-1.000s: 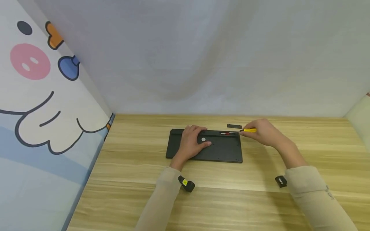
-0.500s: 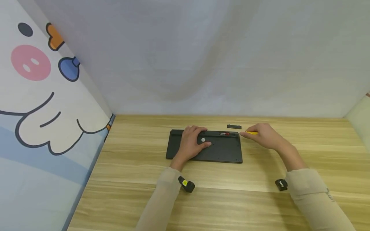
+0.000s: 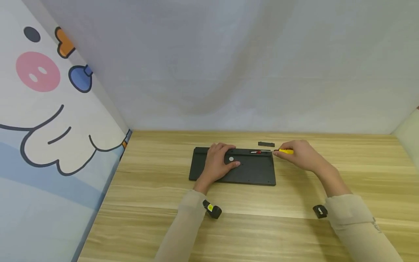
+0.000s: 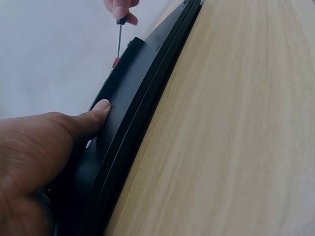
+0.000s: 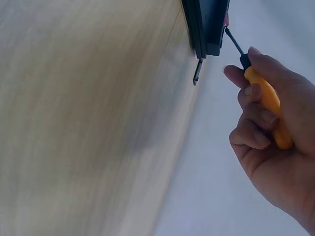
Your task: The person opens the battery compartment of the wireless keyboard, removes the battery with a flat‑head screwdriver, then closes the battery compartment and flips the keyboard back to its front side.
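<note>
A black keyboard (image 3: pixel 252 171) lies underside up on the table, its slot along the far edge uncovered. Inside that slot sits a small red and silver battery (image 3: pixel 255 152). My left hand (image 3: pixel 216 163) holds the keyboard left of the slot, fingers over the far edge and thumb flat on the underside. At the right end my right hand (image 3: pixel 302 155) grips a screwdriver (image 5: pixel 268 98) by its yellow handle. Its thin blade points left along the slot, tip close to the battery. In the left wrist view the blade (image 4: pixel 119 42) overlaps the battery's red end.
A small black battery cover (image 3: pixel 266 144) lies on the wood-grain table (image 3: pixel 262 233) just beyond the keyboard's far right edge. Behind the table hangs a pale grey curtain (image 3: pixel 262 72); a cartoon-printed panel (image 3: pixel 49 123) stands at the left.
My right hand with the screwdriver drew back a little to the right, then turned so more of the yellow handle shows. The left hand and the keyboard have kept their place.
</note>
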A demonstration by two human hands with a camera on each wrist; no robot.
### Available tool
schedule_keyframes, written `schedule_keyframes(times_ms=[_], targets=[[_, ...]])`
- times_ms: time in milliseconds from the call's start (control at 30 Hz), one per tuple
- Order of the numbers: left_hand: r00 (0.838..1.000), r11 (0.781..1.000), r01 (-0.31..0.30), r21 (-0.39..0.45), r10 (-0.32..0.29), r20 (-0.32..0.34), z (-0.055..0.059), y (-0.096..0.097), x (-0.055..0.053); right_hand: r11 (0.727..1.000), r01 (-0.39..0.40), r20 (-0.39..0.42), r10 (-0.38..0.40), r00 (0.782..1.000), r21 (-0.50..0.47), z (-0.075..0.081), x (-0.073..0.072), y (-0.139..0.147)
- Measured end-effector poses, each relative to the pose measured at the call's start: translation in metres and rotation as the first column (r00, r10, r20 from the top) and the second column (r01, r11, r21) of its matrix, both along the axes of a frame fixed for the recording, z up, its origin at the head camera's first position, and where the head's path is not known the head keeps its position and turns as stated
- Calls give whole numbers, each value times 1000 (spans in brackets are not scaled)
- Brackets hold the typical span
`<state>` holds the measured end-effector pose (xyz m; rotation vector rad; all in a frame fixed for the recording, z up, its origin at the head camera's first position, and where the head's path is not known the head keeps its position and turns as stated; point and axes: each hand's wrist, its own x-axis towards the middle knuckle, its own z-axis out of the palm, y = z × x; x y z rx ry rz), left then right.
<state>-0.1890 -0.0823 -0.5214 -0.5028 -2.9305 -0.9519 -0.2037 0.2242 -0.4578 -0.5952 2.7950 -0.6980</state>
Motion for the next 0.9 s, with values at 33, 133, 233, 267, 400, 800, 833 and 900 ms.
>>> schedule_keyframes(times_ms=[33,133,233,267,400,800,833,900], targets=[[1000,1000,1,3,-1,0,0,0,0,1000,0,-7,0,1000,5,2,1,0],[1000,1000,1,7,-1,1,2,0,2,1000,-5,-33,5,999,12,7,3,-1],[1000,1000,-1,8,1,2,3,0,3,1000,-6,-41,6,999,17,11,5,-1],[1000,1000,-1,8,1,2,3,-1,3,1000,-9,-40,9,999,15,11,5,-1],[1000,1000,1,5,-2,9,3,-1,3,1000,-27,-32,27,999,5,8,6,-1],[1000,1000,1,3,-1,3,1,-1,1,999,2,-1,-2,1000,-47,-5,3,2],[1000,1000,1,4,-1,2,1,0,1,999,4,4,-4,1000,-49,-6,3,2],[1000,1000,0,6,0,1,1,0,1,998,8,15,-7,1000,-57,-5,3,3]])
